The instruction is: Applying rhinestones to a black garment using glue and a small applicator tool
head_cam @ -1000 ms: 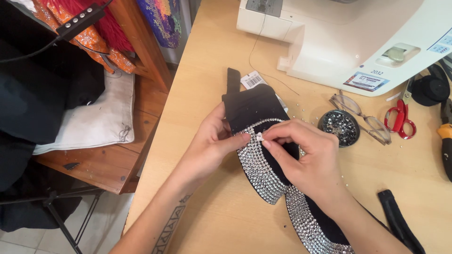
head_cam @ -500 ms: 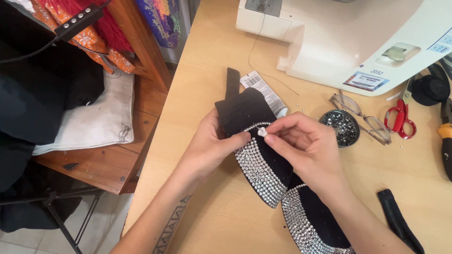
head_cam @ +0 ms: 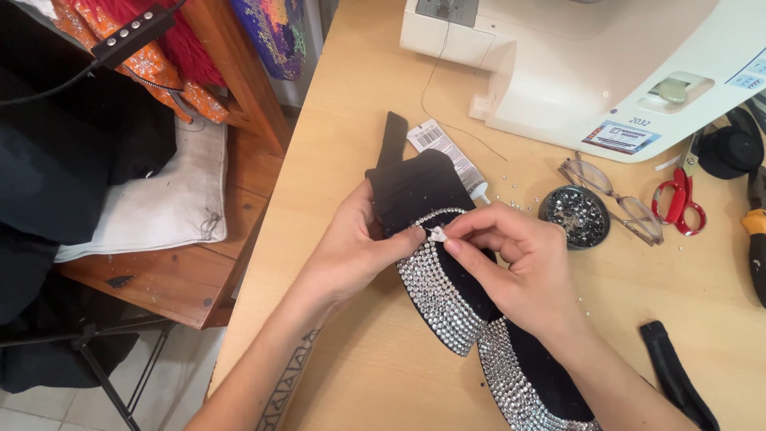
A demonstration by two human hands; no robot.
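Far left, off the counter: a wooden chair [head_cam: 191,279] w/ a white cushion [head_cam: 152,199] and black cloth [head_cam: 72,152] piled on it; orange and red fabric [head_cam: 152,56] hangs above.

Centre, on the light wooden counter [head_cam: 359,367]: the person's left hand [head_cam: 351,247] is clamped on a black fabric garment piece edged w/ rows of clear rhinestones [head_cam: 435,279], thumb on top, fingers underneath, lifting its upper part a little off the surface. The right hand [head_cam: 519,267] has thumb and forefinger pinched together on a small white bit [head_cam: 437,235] at the top of the rhinestone band; what that bit is cannot be told. The piece's lower part runs toward the bottom right, lying on the counter beneath the right forearm.

Handling, as a judgement: the piece looks light and soft, so it will flop unless backed from below; the stone rows are likely bumpy and easy to knock loose, so the plain black cloth beside them is the safer hold.

Behind the piece: a white glue tube w/ a barcode label [head_cam: 447,156]. Further right: a round black dish of loose stones [head_cam: 578,215], clear-framed glasses [head_cam: 614,195], a white sewing machine [head_cam: 606,64] at the back, red-handled scissors [head_cam: 678,199], a black strap [head_cam: 674,383] near the front edge.
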